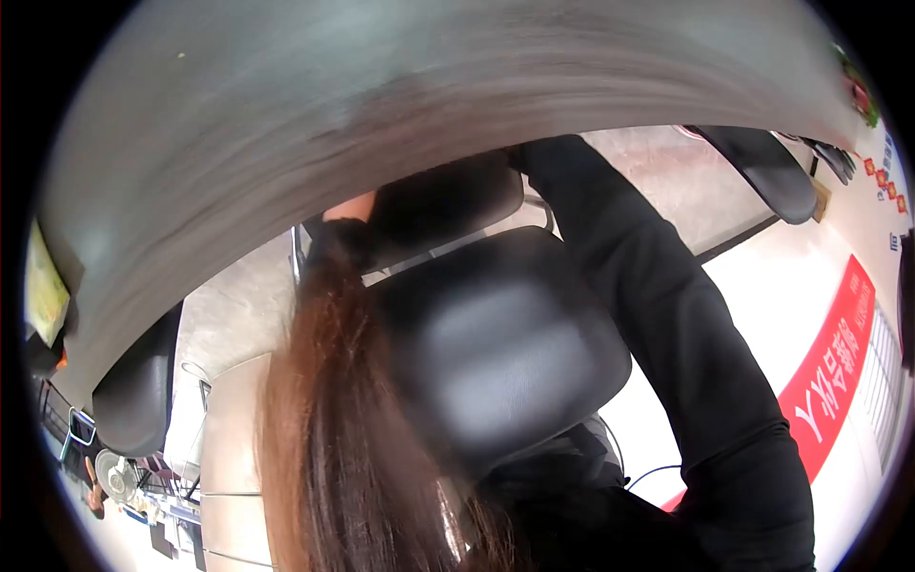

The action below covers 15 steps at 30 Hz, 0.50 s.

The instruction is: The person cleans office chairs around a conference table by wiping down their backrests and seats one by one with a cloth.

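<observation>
A strip of skin at my left hand or wrist [351,207] shows between a dark cuff and the grey tabletop edge; the fingers are hidden, so whatever they hold cannot be seen. My right arm, in a black sleeve [658,276], reaches up to the same edge, and the right hand is out of sight beyond it. The grey tabletop [429,76] spans the upper view. Between the arms are a black chair seat [505,343] and a second black padded chair part [448,205]. Long brown hair [334,410] hangs in front, covering much of the left arm.
Black chairs stand at the left [138,391] and upper right [758,167]. A red banner with white characters [829,381] is at the right. A yellow-green packet [43,286] lies at the left edge. A fan [116,475] and part of another person [94,491] appear lower left.
</observation>
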Motion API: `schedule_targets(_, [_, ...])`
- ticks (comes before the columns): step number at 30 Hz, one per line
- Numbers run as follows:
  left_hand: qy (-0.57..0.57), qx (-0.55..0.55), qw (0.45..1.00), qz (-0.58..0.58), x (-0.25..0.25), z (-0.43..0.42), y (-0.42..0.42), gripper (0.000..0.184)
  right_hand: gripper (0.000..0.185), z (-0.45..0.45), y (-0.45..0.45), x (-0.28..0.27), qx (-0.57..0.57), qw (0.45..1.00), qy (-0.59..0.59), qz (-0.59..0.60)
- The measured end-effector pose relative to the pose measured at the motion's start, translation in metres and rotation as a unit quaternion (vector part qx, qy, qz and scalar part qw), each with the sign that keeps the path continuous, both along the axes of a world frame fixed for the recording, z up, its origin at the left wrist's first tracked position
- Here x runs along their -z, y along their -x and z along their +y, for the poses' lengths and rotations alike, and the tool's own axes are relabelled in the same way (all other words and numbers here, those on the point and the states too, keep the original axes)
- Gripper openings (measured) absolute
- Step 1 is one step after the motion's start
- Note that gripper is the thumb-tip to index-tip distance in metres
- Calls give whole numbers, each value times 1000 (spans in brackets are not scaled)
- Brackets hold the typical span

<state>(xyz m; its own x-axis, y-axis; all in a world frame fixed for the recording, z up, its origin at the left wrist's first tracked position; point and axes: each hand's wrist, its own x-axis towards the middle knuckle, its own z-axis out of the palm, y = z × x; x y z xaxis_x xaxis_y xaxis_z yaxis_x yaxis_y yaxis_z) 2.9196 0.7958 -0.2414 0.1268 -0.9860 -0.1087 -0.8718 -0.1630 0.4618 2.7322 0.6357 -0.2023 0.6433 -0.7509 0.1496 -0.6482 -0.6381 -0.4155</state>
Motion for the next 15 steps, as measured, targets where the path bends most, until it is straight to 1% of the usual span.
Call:
schedule_targets(1, [-25, 14, 1000, 9, -8, 1, 4, 22, 19, 8, 4, 11, -8, 1000, 4, 13])
schedule_targets(3, [-109, 53, 992, 33, -22, 8, 17, 21, 19, 31, 17, 36, -50, 997, 34, 53])
schedule_targets(4, [-197, 86, 975, 51, -15, 23, 21, 19, 19, 47, 28, 52, -80, 992, 59, 75])
schedule_targets(5, [-255, 103, 959, 69, -38, 31, 26, 17, 17, 57, 36, 19, -70, 925, -221, 302])
schedule_targets(6, [-280, 121, 947, 103, -56, 43, 30, 18, 15, 78, 57, 16, -84, 919, -213, 322])
schedule_targets(7, [-288, 158, 936, 127, -69, 53, 37, 18, 15, 89, 67, -7, -107, 887, -262, 365])
schedule_targets(8, [-304, 191, 926, 114, -93, 56, 45, 18, 15, 99, 76, -24, -119, 884, -284, 351])
schedule_targets(9, [-294, 203, 929, 99, -120, 61, 52, 21, 15, 106, 84, -43, -132, 880, -306, 338])
schedule_targets(11, [-307, 190, 931, 53, -167, 75, 62, 28, 14, 120, 87, -95, -154, 892, -296, 306])
schedule_targets(12, [-241, 201, 949, 29, -190, 91, 61, 29, 14, 125, 80, -134, -139, 878, -314, 332])
schedule_targets(13, [-172, 210, 962, 4, -211, 106, 62, 30, 15, 131, 87, -160, -157, 894, -297, 296])
schedule_targets(14, [-169, 214, 962, -24, -248, 111, 64, 27, 15, 137, 90, -199, -167, 898, -273, 301])
schedule_targets(15, [-104, 190, 975, -42, -269, 129, 64, 22, 15, 147, 89, -238, -175, 902, -248, 306])
